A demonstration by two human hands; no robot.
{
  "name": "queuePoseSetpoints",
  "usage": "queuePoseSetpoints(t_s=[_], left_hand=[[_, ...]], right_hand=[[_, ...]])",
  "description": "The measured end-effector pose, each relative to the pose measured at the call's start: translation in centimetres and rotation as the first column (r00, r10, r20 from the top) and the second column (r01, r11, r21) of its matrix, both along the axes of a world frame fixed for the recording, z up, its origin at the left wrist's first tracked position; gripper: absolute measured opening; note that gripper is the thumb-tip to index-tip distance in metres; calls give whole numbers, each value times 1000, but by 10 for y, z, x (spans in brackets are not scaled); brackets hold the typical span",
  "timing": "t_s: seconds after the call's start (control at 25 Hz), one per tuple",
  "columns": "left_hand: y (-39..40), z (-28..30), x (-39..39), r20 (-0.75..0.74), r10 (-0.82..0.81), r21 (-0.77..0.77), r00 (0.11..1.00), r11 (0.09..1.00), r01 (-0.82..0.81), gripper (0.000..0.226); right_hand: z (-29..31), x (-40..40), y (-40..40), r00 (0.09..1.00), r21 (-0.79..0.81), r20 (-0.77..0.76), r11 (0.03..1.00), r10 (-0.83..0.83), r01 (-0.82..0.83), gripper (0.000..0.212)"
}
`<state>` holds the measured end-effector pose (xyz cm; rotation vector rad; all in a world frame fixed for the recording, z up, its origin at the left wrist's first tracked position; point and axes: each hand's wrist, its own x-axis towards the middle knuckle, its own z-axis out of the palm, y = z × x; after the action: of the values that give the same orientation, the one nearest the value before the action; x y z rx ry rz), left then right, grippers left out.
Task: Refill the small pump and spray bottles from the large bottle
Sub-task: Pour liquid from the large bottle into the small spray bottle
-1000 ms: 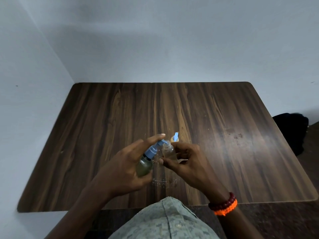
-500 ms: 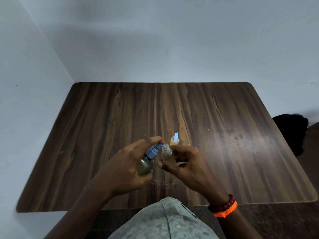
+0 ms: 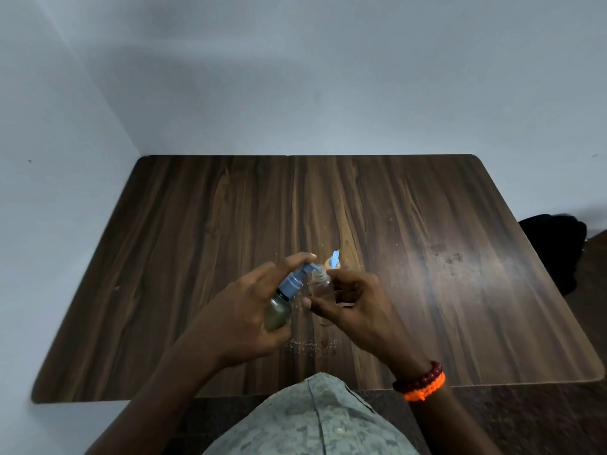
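My left hand [image 3: 239, 310] grips a large greenish bottle [image 3: 279, 311] with a blue pump head [image 3: 294, 280], tilted to the right, my index finger lying on top of the pump. The pump's nozzle sits at the open neck of a small clear bottle [image 3: 320, 280] that my right hand [image 3: 356, 307] holds by thumb and fingers above the wooden table [image 3: 427, 257]. Just behind the hands stands a small amber bottle with a light blue spray top [image 3: 333, 261], partly hidden by them.
A patch of small droplets [image 3: 310, 344] lies on the table near its front edge. The table meets pale walls at the back and left. A dark bundle [image 3: 555, 244] lies on the floor past the right edge. My patterned shirt [image 3: 308, 418] fills the bottom.
My left index finger has pressed down onto the pump head, and the nozzle has come closer to the small bottle's neck. The hands have kept their place.
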<state>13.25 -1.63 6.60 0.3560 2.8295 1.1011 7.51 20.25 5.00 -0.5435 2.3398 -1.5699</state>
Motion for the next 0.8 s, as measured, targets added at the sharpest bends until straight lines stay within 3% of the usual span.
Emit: queuePoseSetpoints(t_s=[0.2,0.32,0.52,0.8], left_hand=[[-3,-3,-7,-11,32,-45,999,998,-32,89],[-4,-4,-10,-6,34,-31,999,999,-34,99],[-3,-6,-7,-7,14,-66,1000,998,-15,113],[-6,-2,-8,0,9,-41,1000,999,-9,93]], right_hand=[[-4,-8,-9,998,4,29,998,63,-64,33],[-5,-13,-10,997,-42,74,999,29,-26,33],[-4,-19,-7,997,14,53,998,61,-62,29],[-3,-18,-7,995,52,21,994,100,-101,30]])
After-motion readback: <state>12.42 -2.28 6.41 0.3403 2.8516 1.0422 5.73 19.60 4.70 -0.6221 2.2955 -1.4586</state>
